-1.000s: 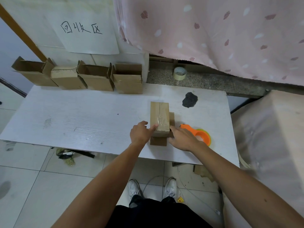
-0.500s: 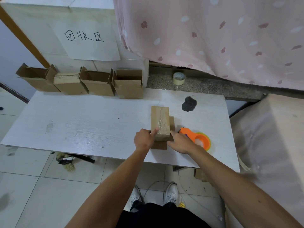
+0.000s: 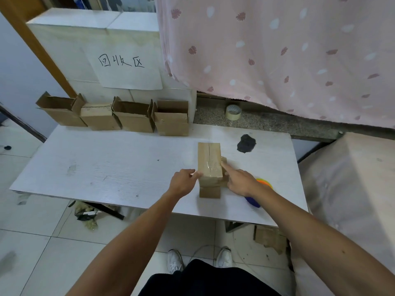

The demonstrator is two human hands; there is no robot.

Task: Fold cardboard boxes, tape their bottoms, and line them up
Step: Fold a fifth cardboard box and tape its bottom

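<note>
A small cardboard box [image 3: 209,161] stands upside down near the front right of the white table [image 3: 106,167]. Clear tape runs over its closed bottom seam, and flaps stick out below it. My left hand [image 3: 182,183] touches the box's near left side with its fingertips. My right hand [image 3: 239,181] presses a straight index finger on the box's top right edge. An orange tape dispenser [image 3: 265,182] lies on the table just right of my right hand, partly hidden by it.
Several open cardboard boxes [image 3: 132,118] stand in a row along the table's back left edge, under a paper sign. A tape roll [image 3: 233,112] sits on the stone ledge behind. A black stain [image 3: 246,143] marks the table. Scraps lie on the floor.
My right index finger has slid from the box's near corner up along its right edge. My left hand stays at the near left side. The view has tilted upward.
</note>
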